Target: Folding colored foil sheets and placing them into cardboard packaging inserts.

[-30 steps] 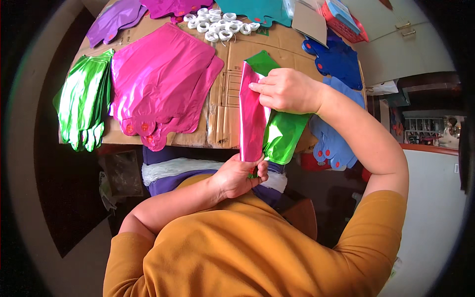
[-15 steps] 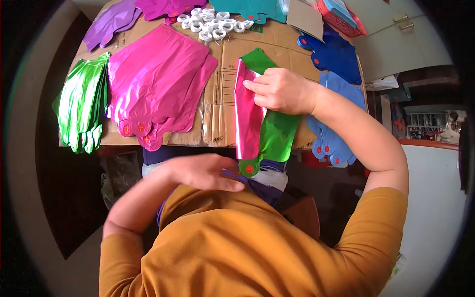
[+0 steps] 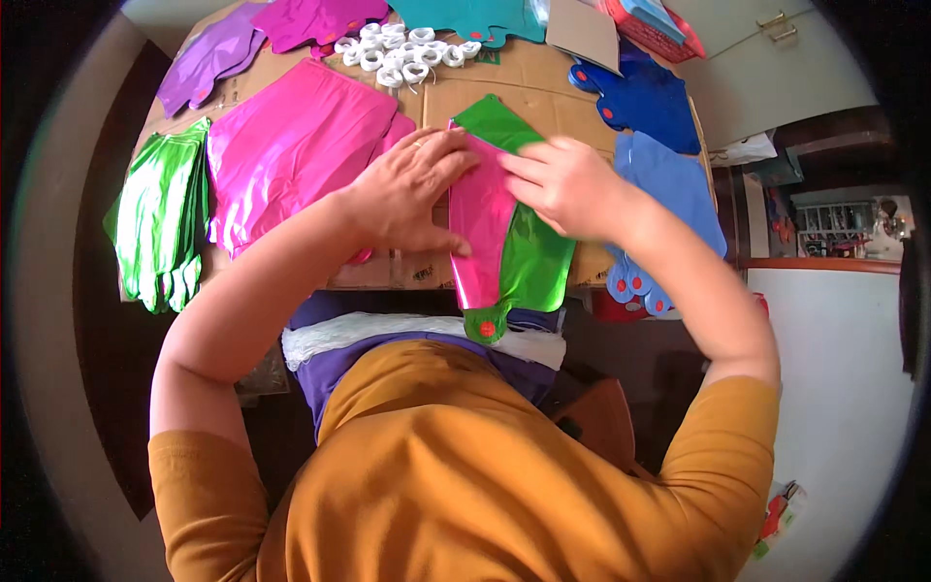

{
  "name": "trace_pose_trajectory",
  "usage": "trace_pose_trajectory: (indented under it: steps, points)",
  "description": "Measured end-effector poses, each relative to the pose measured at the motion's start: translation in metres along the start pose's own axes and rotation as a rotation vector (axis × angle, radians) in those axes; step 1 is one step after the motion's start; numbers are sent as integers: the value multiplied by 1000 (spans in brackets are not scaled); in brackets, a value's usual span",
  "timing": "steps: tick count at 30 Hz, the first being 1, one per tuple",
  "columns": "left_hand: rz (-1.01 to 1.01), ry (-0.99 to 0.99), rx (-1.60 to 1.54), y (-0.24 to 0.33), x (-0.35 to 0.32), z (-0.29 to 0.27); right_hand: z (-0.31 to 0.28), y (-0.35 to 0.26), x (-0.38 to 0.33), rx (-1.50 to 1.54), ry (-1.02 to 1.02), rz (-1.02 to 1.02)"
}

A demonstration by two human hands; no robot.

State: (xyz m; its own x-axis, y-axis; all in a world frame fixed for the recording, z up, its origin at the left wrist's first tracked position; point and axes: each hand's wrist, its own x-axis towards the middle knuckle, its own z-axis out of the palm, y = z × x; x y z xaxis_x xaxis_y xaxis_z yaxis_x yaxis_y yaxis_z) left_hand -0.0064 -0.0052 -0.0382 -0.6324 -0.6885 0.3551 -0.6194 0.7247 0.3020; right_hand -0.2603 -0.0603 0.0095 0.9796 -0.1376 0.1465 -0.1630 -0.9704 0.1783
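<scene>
A flat green foil balloon (image 3: 540,254) lies in front of me, its round tab with a red dot hanging over the near table edge. A pink foil layer (image 3: 482,218), folded lengthwise, covers its left side. My left hand (image 3: 412,189) rests at the pink layer's left edge, fingers stretched and thumb apart. On the other side, my right hand (image 3: 562,184) touches the layer's right edge with its fingertips; its fingers are apart and slightly blurred. Left of these lies a stack of pink foil balloons (image 3: 291,145), partly behind my left arm.
Folded green foil pieces (image 3: 160,213) lie far left. White ribbon rolls (image 3: 393,60) sit at the back among purple (image 3: 208,63), magenta (image 3: 315,21) and teal balloons (image 3: 465,15). Dark blue (image 3: 650,102) and light blue balloons (image 3: 669,194) lie right, below a red basket (image 3: 669,34).
My left hand has risen from near my waist to the pink layer's left edge. My right hand has shifted slightly right and down, to the layer's right edge. The pink layer lies flatter.
</scene>
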Motion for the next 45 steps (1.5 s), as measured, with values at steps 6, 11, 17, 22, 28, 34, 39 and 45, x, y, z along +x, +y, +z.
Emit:
trace_pose_trajectory:
  steps: [6,11,17,22,28,34,39,45]
  points:
    - [-43,-97,42,13,-2,-13,-54,-72,-51,608,-747,983]
    - [-11,-175,89,19,5,-7,-14,-123,-67,1984,96,1636]
    - [-115,-302,161,29,10,-12,-9,-92,-46,1569,284,1485]
    - [-102,-235,125,28,6,-4,7,-51,-41,1064,114,1404]
    - [-115,-231,130,28,1,-1,-25,-76,-32,1178,-15,1426]
    - [-131,-227,111,27,2,2,-9,-69,-35,945,258,1114]
    - [-154,-265,57,26,1,0,17,-93,7,578,372,935]
    - [-208,-114,-82,28,-3,2,37,-122,44,275,91,953]
